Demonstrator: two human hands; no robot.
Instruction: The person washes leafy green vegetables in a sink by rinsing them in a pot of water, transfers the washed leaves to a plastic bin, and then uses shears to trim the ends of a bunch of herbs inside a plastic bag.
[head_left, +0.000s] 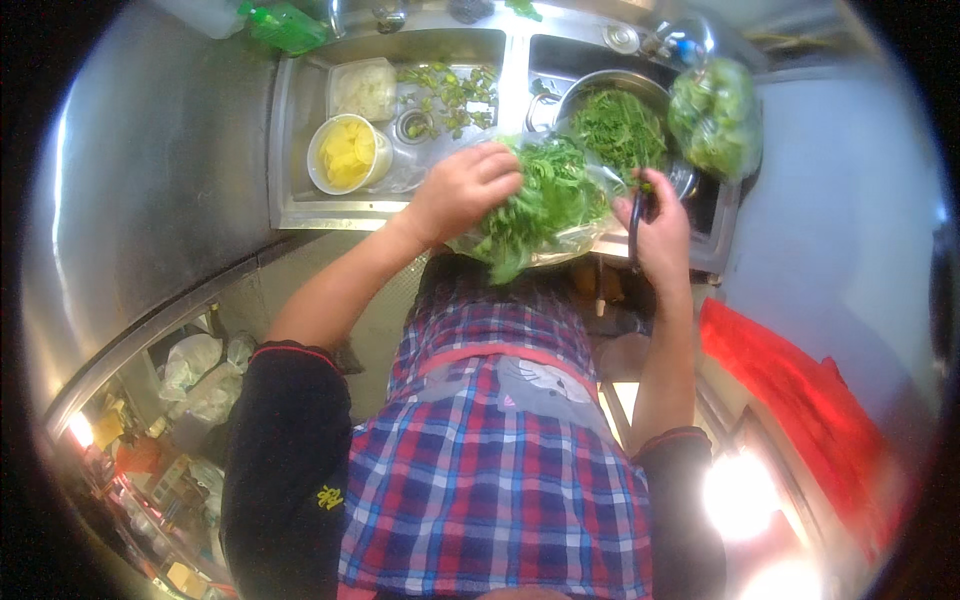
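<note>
An opened clear plastic bag full of leafy greens lies over the front edge of the sink before me. My left hand has its fingers curled onto the left side of these greens. To the right of the bag, my right hand grips a slim dark-handled tool; whether it is a knife or scissors is unclear. Just beyond, a metal pot in the right basin contains more feathery greens. Part of the pot is hidden by the bag and my right hand.
The left basin holds a white tub of yellow slices, a rectangular plastic container and scattered green trimmings. A tied bag of greens stands at the right rim. Red cloth hangs at right; a green bottle lies back left.
</note>
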